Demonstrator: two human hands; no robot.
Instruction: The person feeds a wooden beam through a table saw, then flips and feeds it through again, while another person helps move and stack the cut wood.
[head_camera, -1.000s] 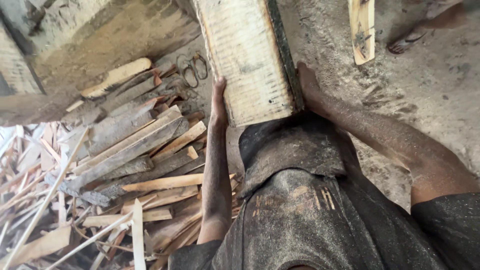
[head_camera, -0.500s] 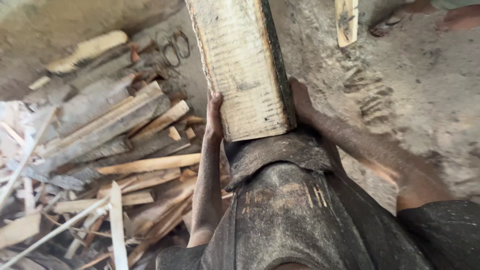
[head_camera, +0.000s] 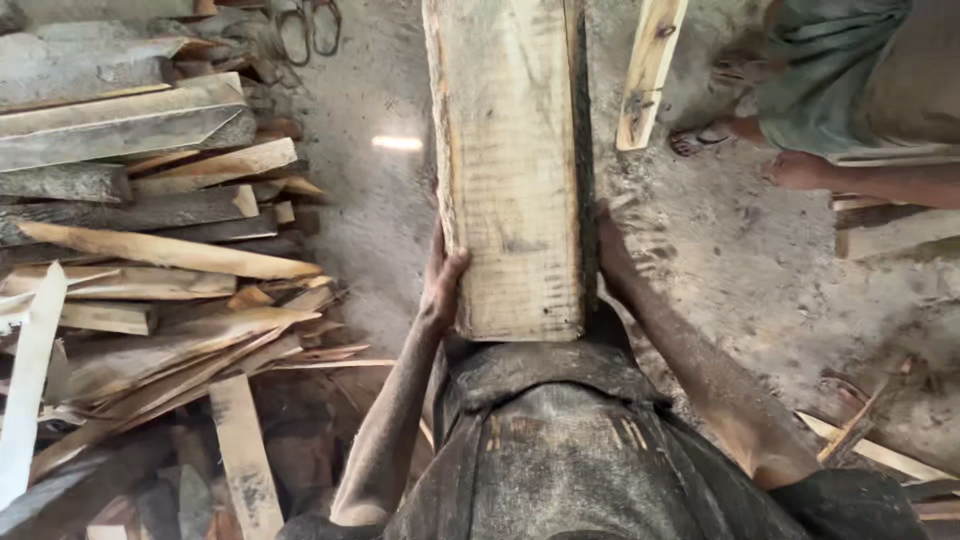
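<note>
A thick rough-sawn wooden beam (head_camera: 510, 170) runs from my waist up to the top edge of the view, pale on its top face and dark along its right side. My left hand (head_camera: 441, 280) grips the beam's left edge near its close end. My right hand (head_camera: 612, 255) presses against the beam's dark right side. The beam's close end rests against my dark, dusty clothing (head_camera: 560, 440).
A heap of wood offcuts and slats (head_camera: 150, 260) fills the left side. A narrow plank (head_camera: 650, 70) lies on the grey dusty floor (head_camera: 380, 200) to the right of the beam. Another person's sandalled feet (head_camera: 740, 140) stand at the upper right. Metal tongs (head_camera: 310, 30) lie at the top.
The view has swung right: the scrap heap has slid left and another person's feet have come into view. Both hands have kept their hold on the beam.
</note>
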